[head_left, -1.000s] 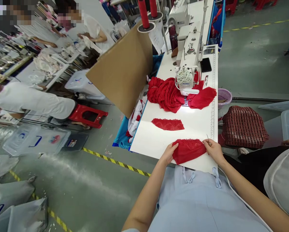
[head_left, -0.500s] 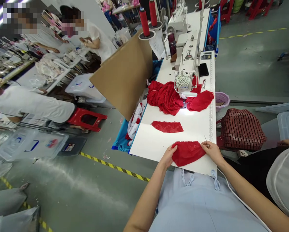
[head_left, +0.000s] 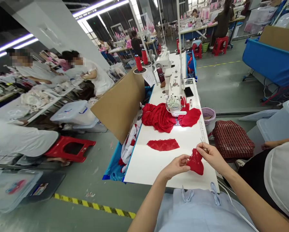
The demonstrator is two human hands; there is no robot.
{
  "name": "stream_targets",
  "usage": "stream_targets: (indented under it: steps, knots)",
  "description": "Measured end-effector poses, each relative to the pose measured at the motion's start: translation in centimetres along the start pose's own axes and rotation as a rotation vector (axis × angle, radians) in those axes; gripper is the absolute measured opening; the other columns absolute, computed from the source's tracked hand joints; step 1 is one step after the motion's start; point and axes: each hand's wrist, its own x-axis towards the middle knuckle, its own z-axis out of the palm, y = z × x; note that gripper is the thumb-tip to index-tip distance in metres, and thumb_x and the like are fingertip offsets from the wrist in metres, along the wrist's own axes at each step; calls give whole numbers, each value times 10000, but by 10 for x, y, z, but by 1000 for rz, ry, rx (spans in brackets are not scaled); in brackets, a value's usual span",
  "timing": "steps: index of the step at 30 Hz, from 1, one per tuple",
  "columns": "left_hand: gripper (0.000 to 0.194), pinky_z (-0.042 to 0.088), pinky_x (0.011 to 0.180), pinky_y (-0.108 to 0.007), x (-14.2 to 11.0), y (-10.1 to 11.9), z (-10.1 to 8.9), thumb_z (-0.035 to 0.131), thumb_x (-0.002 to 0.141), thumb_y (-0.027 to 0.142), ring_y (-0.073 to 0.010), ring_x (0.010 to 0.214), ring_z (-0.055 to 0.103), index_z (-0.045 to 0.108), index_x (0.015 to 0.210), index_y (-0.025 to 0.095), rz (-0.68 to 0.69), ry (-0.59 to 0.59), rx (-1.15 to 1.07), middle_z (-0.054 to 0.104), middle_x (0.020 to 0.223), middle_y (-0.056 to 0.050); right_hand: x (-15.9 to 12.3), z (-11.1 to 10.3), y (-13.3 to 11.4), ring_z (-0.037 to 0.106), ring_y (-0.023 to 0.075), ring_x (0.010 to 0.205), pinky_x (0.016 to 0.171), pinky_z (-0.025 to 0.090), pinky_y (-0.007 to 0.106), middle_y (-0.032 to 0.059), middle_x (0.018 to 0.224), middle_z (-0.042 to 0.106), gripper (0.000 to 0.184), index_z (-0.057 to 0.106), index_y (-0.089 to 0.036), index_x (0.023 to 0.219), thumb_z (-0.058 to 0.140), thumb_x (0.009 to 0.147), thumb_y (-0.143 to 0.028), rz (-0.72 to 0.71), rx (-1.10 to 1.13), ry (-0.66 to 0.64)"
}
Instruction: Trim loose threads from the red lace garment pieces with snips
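Note:
My left hand (head_left: 177,167) pinches the left edge of a red lace fabric piece (head_left: 196,164), with its fingers closed. At the upper right of this piece, my right hand (head_left: 210,155) is also closed on it. A thin pointed metal tool (head_left: 201,141) sticks out from my right hand; its kind is too small to make out. The held piece is bunched narrow, just above the near end of the white table (head_left: 144,172). Beyond it, a second red lace piece (head_left: 163,145) lies flat. Farther back, a heap of red fabric (head_left: 158,117) rests against the sewing machine (head_left: 175,103).
A phone (head_left: 188,92) lies beside the machine. A cardboard sheet (head_left: 120,106) leans along the table's left side, over a blue fabric bin (head_left: 112,166). To the right are a pink basket (head_left: 208,114), a stool with a woven seat (head_left: 232,139) and a person's arm (head_left: 282,142).
The held red piece went from spread flat between both hands to gathered narrow. My left hand has moved right, nearer to my right hand. The head view has tilted up.

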Motion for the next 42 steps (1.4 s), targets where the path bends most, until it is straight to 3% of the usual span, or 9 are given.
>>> stream_targets:
  steps: [8,17,21,25,29,33,36,38,42]
  knots:
    - [440,458,691,-257,9,14,32,841,607,482,-123,644,590,695,776,103,-163,-31,-188,673,719,-39,-4,4,-20,445,114,582,543,371,244,-23,651,530,348,628,-188,782,634,786,-536,-42,-34,89]
    - [350,506,838,-286,-8,4,28,747,775,276,-194,898,689,683,1082,121,-46,64,-601,729,1015,-121,-10,-9,20,263,39,424,394,138,206,-53,603,520,494,653,-181,909,774,628,-568,287,322,239]
    - [241,507,901,-298,-11,-2,23,675,832,222,-175,884,704,675,1058,137,27,113,-786,743,959,-76,-15,4,33,268,32,416,391,82,204,6,707,627,553,675,-172,910,760,609,-627,470,374,172]
    - [223,447,1027,-392,-9,-2,22,583,892,236,-235,1025,682,679,1063,128,28,101,-841,744,995,-100,-19,18,40,173,30,395,393,92,205,-62,493,448,612,670,-153,807,677,633,-740,555,581,-98]
    - [308,365,1108,-379,-9,-3,15,466,959,300,-224,1128,638,698,1061,126,14,88,-929,742,1057,-94,-19,13,43,173,44,390,380,134,199,-107,436,330,461,664,-176,839,768,643,-580,423,445,65]
    - [395,293,1152,-363,-11,-5,6,378,992,344,-209,1233,569,679,1142,137,64,75,-973,707,1173,-89,-22,6,33,564,136,615,508,457,246,33,770,643,296,691,-219,1008,617,835,-448,21,73,375]
    - [437,272,1161,-391,-13,-5,5,346,997,366,-229,1291,517,668,1167,124,91,62,-957,672,1238,-108,-27,8,21,617,208,1083,896,525,354,68,1198,653,259,715,-273,1074,533,894,-315,-267,-94,117]
    - [441,268,1164,-405,-14,-4,5,354,991,382,-236,1304,503,677,1154,130,99,53,-935,670,1244,-100,-30,11,18,588,215,1176,972,502,371,61,1270,635,302,712,-287,1115,491,912,-257,-292,-125,-54]
    - [407,265,1169,-395,-15,-2,6,387,981,385,-219,1327,478,694,1128,162,95,67,-923,679,1232,-78,-31,12,19,563,229,1226,984,511,409,60,1381,565,377,640,-290,1243,472,911,-233,-245,-30,106]
